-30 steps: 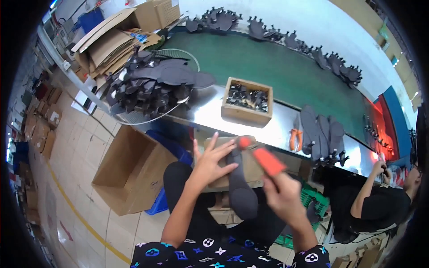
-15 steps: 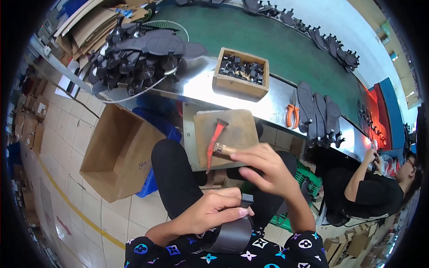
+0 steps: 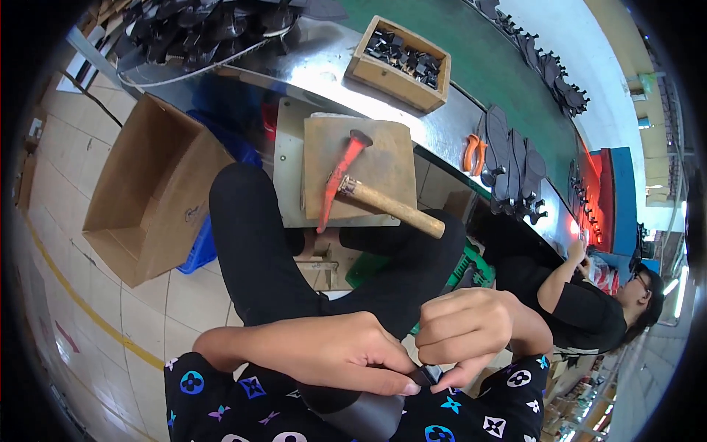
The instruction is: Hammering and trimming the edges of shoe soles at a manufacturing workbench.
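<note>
Close to my body, my left hand (image 3: 335, 352) grips a dark, curved high-heel shoe sole (image 3: 364, 414). My right hand (image 3: 465, 328) is closed, its thumb and fingers pinching a small black piece (image 3: 433, 373) at the heel end of the sole, right by my left fingertips. Whether that piece is separate from the heel I cannot tell. Beyond my hands, a hammer (image 3: 394, 209) with a red head and wooden handle lies on a brown board (image 3: 394, 151). Its handle reaches over the board's near right edge, touched by neither hand.
A wooden box (image 3: 387, 76) of small black pieces stands on the metal-edged bench. Orange-handled pliers (image 3: 474, 155) lie beside several heeled soles (image 3: 515, 166). More soles (image 3: 210, 29) are piled far left. An open cardboard box (image 3: 151, 195) stands left; a co-worker (image 3: 582, 302) sits right.
My right hand has moved off the hammer handle, back to the sole in my left hand, and pinches at its heel end. The hammer now lies free. The view has shifted.
</note>
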`<state>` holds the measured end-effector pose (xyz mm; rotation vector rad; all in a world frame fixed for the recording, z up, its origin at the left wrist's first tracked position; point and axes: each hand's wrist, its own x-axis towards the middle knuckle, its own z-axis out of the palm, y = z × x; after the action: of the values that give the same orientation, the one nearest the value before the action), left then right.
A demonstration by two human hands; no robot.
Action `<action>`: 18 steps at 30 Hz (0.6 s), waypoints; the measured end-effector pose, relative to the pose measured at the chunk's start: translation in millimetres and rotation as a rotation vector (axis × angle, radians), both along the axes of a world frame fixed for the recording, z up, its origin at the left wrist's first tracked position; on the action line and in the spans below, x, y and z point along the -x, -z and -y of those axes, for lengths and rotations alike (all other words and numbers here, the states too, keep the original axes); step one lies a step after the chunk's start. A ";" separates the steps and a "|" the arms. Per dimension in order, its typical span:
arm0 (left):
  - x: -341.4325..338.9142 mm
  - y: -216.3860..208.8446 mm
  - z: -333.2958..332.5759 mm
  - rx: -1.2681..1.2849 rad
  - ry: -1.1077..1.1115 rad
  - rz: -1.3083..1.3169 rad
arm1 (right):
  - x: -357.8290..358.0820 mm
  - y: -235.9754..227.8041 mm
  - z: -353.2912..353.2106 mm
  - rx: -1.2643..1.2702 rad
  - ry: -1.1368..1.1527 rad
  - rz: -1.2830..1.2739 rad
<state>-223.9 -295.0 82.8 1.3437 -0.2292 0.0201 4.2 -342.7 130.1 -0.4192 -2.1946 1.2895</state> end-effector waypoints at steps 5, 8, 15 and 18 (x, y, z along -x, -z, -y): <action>8.0 0.2 -3.2 0.055 -0.129 -0.035 | 1.9 3.7 4.6 0.068 0.211 0.027; 9.0 3.0 -4.8 0.064 -0.135 -0.046 | 10.2 13.4 16.7 0.217 0.359 -0.059; 5.0 12.1 12.7 0.429 0.070 -0.108 | 20.8 40.9 31.1 0.378 0.433 -0.278; 6.3 12.8 15.0 0.419 0.092 -0.124 | 20.4 43.8 29.3 0.349 0.415 -0.332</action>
<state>-230.1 -310.0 70.0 0.9130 -0.1703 -0.0882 -16.1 -372.0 86.2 -0.6970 -1.5131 1.3872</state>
